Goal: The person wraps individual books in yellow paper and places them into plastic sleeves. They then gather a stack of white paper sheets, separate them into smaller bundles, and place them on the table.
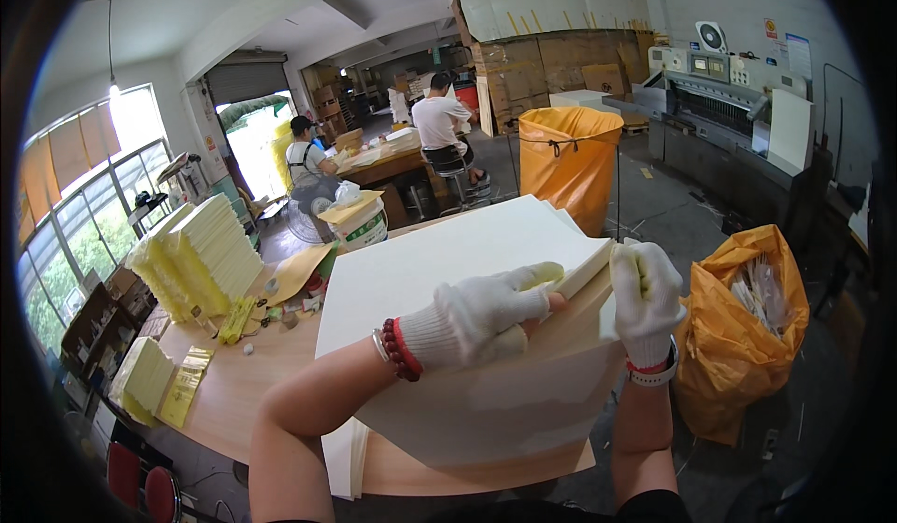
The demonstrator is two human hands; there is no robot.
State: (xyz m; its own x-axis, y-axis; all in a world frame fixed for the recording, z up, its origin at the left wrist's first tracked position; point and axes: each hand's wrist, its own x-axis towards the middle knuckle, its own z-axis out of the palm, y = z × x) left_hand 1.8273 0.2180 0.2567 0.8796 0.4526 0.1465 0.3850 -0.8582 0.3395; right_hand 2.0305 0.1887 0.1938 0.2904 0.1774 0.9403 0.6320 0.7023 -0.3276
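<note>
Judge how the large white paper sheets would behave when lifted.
The large white paper sheets are probably floppy: the near part curves downward below the white-gloved left hand. Together they may be heavy, since a thick edge shows between that hand and the white-gloved right hand. They might slip apart, as their far corners lie out of line.

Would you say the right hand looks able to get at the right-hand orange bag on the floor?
Probably yes: nothing visible stands between the right hand and the open orange bag, though that hand is closed on the edge of the white sheets and would likely have to let go.
</note>
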